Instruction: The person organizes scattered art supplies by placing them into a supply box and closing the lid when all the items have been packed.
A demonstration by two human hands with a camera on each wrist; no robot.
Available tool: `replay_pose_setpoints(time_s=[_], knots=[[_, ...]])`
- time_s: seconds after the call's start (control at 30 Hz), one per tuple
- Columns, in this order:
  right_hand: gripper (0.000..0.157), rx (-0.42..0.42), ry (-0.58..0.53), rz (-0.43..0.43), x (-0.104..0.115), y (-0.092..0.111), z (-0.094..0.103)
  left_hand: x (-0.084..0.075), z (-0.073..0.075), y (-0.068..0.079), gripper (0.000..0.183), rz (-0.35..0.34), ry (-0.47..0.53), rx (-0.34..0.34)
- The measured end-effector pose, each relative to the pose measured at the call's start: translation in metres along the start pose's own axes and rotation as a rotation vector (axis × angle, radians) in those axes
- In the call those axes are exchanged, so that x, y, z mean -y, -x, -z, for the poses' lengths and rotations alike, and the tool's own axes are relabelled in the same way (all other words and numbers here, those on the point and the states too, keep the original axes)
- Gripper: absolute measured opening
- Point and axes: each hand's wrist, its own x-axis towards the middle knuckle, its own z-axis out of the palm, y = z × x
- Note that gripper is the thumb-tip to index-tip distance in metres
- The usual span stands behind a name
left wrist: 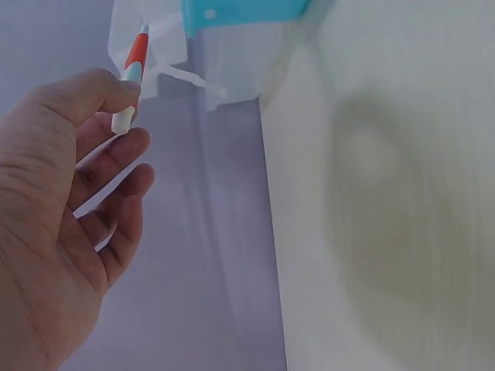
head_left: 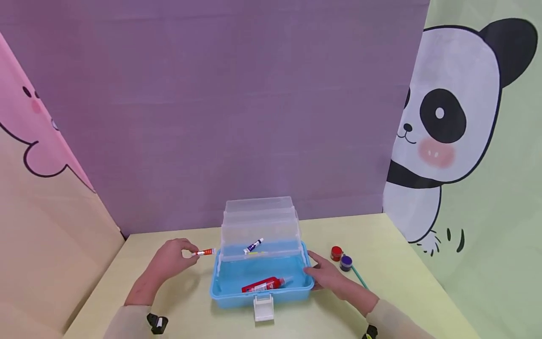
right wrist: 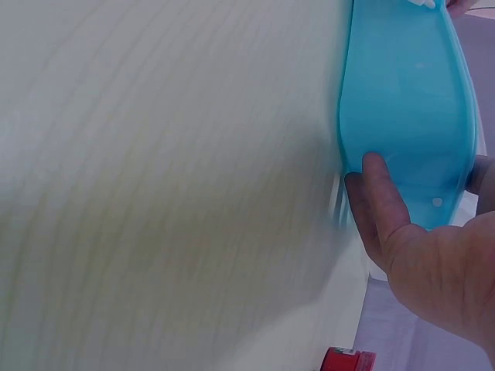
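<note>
At the left of the pale wood-grain counter (head_left: pixel 190 322), the left hand (head_left: pixel 171 260) pinches a small orange-and-white paint tube (head_left: pixel 204 252) between thumb and index finger, its other fingers loosely bent. The tube points at the left rim of a light-blue plastic box (head_left: pixel 237 302) with a white latch (head_left: pixel 264 308); whether it touches the rim, I cannot tell. The box stands mid-counter, its clear tiered plastic lid (head_left: pixel 259 212) raised towards the far edge. At the foot of the tiers shows a dark-blue-and-white tube (head_left: pixel 253 246), and along the box's front wall lies a red plastic bottle (head_left: pixel 263 285). The right hand (head_left: pixel 328 277) is clamped on the box's right wall, thumb at the rim, fingers outside. Nearer the counter's right edge stand 2 small jars, a red jar (head_left: pixel 336 253) and a purple jar (head_left: pixel 346 263), by a thin teal rod (head_left: pixel 360 277). The step in hand seems to be handling the tube beside the steadied box; the next move would call for clearing the left rim without loosening either grip.
</note>
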Motion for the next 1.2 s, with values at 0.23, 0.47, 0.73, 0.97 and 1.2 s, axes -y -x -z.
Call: replay_pose_setpoints(time_s=[0.23,0.47,0.73,0.97,1.2], knots=[[0.072,0.003,-0.009,0.007,-0.001,0.001,-0.001,-0.014,0.0,-0.006,0.016,0.031,0.002,-0.023],[0.071,0.012,-0.012,0.021,0.001,0.002,-0.001,-0.026,-0.002,-0.013,0.015,-0.02,0.012,-0.066],[0.071,-0.012,-0.002,0.002,0.003,0.003,0.001,-0.038,-0.008,-0.025,0.018,0.025,0.057,-0.054],[0.071,0.012,-0.022,0.011,-0.001,0.002,0.0,-0.046,-0.015,-0.025,0.019,0.067,0.063,-0.042],[0.072,0.01,-0.002,-0.001,-0.003,0.001,-0.001,-0.058,-0.018,-0.028,0.02,0.058,0.077,-0.05]])
